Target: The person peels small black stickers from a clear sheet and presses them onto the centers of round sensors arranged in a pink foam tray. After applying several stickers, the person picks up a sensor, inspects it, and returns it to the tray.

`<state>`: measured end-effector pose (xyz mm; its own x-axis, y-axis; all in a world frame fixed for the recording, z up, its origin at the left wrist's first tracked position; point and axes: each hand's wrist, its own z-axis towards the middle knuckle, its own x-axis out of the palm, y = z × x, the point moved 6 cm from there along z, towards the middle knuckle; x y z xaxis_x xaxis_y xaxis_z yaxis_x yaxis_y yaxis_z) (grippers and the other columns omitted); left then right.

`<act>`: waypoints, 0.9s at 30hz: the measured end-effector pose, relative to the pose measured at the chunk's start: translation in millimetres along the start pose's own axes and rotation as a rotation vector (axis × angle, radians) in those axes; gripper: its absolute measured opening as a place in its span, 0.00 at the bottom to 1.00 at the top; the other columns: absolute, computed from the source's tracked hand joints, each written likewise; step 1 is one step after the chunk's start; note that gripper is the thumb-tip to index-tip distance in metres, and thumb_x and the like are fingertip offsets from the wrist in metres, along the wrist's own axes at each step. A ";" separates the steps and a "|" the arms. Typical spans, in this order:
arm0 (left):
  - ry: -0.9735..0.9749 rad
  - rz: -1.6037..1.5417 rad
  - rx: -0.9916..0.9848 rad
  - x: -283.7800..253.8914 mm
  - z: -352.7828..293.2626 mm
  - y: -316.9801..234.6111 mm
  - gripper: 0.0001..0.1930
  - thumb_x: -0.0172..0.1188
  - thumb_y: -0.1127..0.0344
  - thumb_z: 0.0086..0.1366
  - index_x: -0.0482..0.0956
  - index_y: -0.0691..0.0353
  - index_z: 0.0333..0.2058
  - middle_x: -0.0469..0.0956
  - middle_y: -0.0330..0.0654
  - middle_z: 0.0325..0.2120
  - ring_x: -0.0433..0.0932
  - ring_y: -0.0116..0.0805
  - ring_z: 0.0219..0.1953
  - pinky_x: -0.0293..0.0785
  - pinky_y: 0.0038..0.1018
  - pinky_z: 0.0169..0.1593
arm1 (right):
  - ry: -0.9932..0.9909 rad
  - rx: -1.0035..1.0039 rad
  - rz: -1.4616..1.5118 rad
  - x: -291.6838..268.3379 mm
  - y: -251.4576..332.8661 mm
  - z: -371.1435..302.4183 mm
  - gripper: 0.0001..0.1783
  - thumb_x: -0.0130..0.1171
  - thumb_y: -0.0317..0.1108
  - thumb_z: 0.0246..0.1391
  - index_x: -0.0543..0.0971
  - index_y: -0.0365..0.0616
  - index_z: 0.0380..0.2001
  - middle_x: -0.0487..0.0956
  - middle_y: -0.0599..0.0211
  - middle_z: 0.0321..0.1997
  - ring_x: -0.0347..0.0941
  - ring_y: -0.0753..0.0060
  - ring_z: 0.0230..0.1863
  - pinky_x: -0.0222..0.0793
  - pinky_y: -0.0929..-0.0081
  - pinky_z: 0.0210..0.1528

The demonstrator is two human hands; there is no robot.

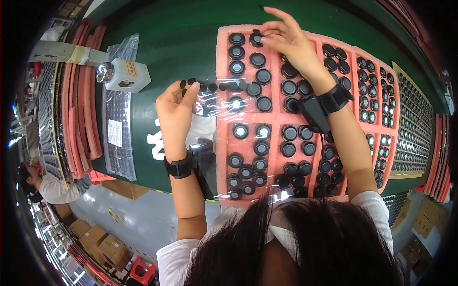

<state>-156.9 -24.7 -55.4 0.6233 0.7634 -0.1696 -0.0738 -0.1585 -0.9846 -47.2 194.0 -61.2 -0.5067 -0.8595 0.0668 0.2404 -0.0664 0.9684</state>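
Note:
My left hand [174, 107] pinches one end of a clear plastic sheet [202, 108] bearing a row of small black discs [212, 87]. The sheet stretches right over the pink foam tray [220, 62]. At the tray's far edge, my right hand [288, 43] has its thumb and middle fingers close together at a small black disc [256, 32], just over a round black part with a grey centre [256, 40]. Its index finger is stretched away, with a small dark piece at the tip. Several similar round black parts [236, 52] sit in the tray's compartments.
A white bottle with a metal cap [128, 75] stands left on the green table [167, 52]. Beside it lies a bagged tray [117, 157], near stacked pink foam sheets [78, 119]. Another filled tray [412, 124] is at the right. Dark devices are strapped to both wrists.

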 end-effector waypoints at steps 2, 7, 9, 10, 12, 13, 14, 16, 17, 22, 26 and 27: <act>0.001 -0.008 0.005 -0.5 0.0 1.1 0.05 0.56 0.73 0.56 0.72 0.71 0.25 0.68 0.31 0.15 0.62 0.15 0.17 0.56 0.14 0.20 | -0.009 0.011 -0.017 -5.6 -2.4 3.7 0.31 0.53 0.19 0.45 0.60 0.44 0.54 0.70 0.69 0.38 0.66 0.81 0.39 0.62 0.82 0.46; 0.004 0.006 -0.017 -1.0 -1.7 1.9 0.05 0.56 0.74 0.56 0.72 0.70 0.25 0.68 0.31 0.15 0.62 0.15 0.17 0.56 0.14 0.20 | 0.011 0.037 -0.172 -11.7 -9.3 18.1 0.29 0.53 0.19 0.46 0.60 0.43 0.53 0.72 0.72 0.30 0.68 0.81 0.37 0.63 0.84 0.44; 0.002 -0.011 -0.030 -0.2 -2.1 0.9 0.05 0.56 0.74 0.56 0.72 0.70 0.25 0.68 0.31 0.16 0.62 0.15 0.17 0.56 0.14 0.20 | 0.033 0.037 -0.238 -10.4 -9.5 22.4 0.29 0.53 0.19 0.46 0.60 0.43 0.53 0.73 0.73 0.29 0.68 0.81 0.36 0.63 0.85 0.43; 0.000 -0.012 -0.030 -0.3 -2.2 0.1 0.05 0.56 0.74 0.56 0.72 0.70 0.25 0.68 0.31 0.16 0.62 0.15 0.17 0.56 0.14 0.20 | 0.025 0.035 -0.235 -10.7 -9.8 22.4 0.29 0.53 0.19 0.45 0.60 0.43 0.53 0.73 0.73 0.28 0.69 0.81 0.35 0.63 0.85 0.43; -0.001 0.001 -0.033 0.2 -2.8 -1.3 0.05 0.56 0.74 0.56 0.72 0.70 0.25 0.68 0.31 0.16 0.62 0.15 0.17 0.56 0.14 0.20 | 0.009 0.031 -0.228 -11.4 -10.3 21.7 0.28 0.53 0.19 0.45 0.60 0.43 0.52 0.73 0.72 0.27 0.69 0.81 0.34 0.64 0.85 0.42; 0.000 0.008 -0.037 0.2 -3.2 -1.0 0.05 0.56 0.74 0.56 0.72 0.70 0.25 0.69 0.31 0.16 0.62 0.15 0.17 0.56 0.14 0.20 | 0.009 0.033 -0.227 -11.0 -10.3 21.2 0.28 0.53 0.19 0.45 0.60 0.43 0.52 0.73 0.72 0.27 0.69 0.81 0.34 0.64 0.85 0.42; 0.001 0.009 -0.040 0.0 -3.0 -0.1 0.05 0.56 0.74 0.56 0.72 0.70 0.25 0.69 0.31 0.16 0.62 0.15 0.17 0.56 0.14 0.20 | 0.011 0.035 -0.234 -10.6 -9.8 21.2 0.28 0.53 0.19 0.45 0.60 0.43 0.52 0.73 0.72 0.27 0.70 0.81 0.34 0.64 0.85 0.42; 0.000 0.001 -0.045 -1.8 -2.2 1.8 0.05 0.56 0.74 0.56 0.71 0.70 0.25 0.69 0.32 0.16 0.63 0.16 0.17 0.57 0.14 0.20 | 0.015 0.039 -0.246 -9.9 -8.2 21.2 0.28 0.53 0.18 0.45 0.61 0.44 0.51 0.73 0.71 0.27 0.70 0.81 0.34 0.64 0.85 0.42; 0.001 -0.003 -0.047 -2.3 -2.0 2.6 0.05 0.56 0.74 0.56 0.71 0.70 0.25 0.69 0.32 0.16 0.63 0.16 0.17 0.57 0.14 0.20 | 0.014 0.042 -0.245 -9.4 -7.8 21.1 0.28 0.53 0.18 0.45 0.61 0.44 0.51 0.73 0.71 0.27 0.70 0.81 0.34 0.64 0.85 0.42; -0.002 0.010 -0.067 1.2 -1.0 3.6 0.05 0.56 0.74 0.56 0.71 0.70 0.25 0.69 0.32 0.16 0.63 0.16 0.18 0.57 0.15 0.20 | 0.011 0.066 -0.263 -10.0 -6.7 20.5 0.29 0.53 0.18 0.44 0.61 0.45 0.52 0.74 0.71 0.27 0.70 0.81 0.35 0.64 0.85 0.41; -0.014 -0.008 -0.058 1.3 -1.5 3.2 0.05 0.56 0.74 0.56 0.71 0.70 0.25 0.69 0.33 0.16 0.63 0.16 0.18 0.57 0.14 0.20 | 0.024 0.052 -0.315 -7.8 -4.3 19.0 0.29 0.53 0.18 0.44 0.61 0.45 0.51 0.74 0.71 0.27 0.70 0.81 0.34 0.64 0.85 0.40; -0.009 -0.002 -0.062 1.4 -1.5 4.0 0.05 0.56 0.74 0.56 0.71 0.70 0.25 0.70 0.33 0.17 0.63 0.16 0.18 0.57 0.14 0.20 | 0.026 0.048 -0.335 -7.5 -3.8 18.4 0.29 0.53 0.18 0.43 0.61 0.46 0.51 0.74 0.71 0.27 0.70 0.81 0.34 0.64 0.85 0.40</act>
<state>-155.1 -25.2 -59.5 0.6166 0.7690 -0.1687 -0.0241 -0.1957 -0.9804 -59.6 210.0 -61.0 -0.5294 -0.8067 -0.2626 0.0246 -0.3240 0.9457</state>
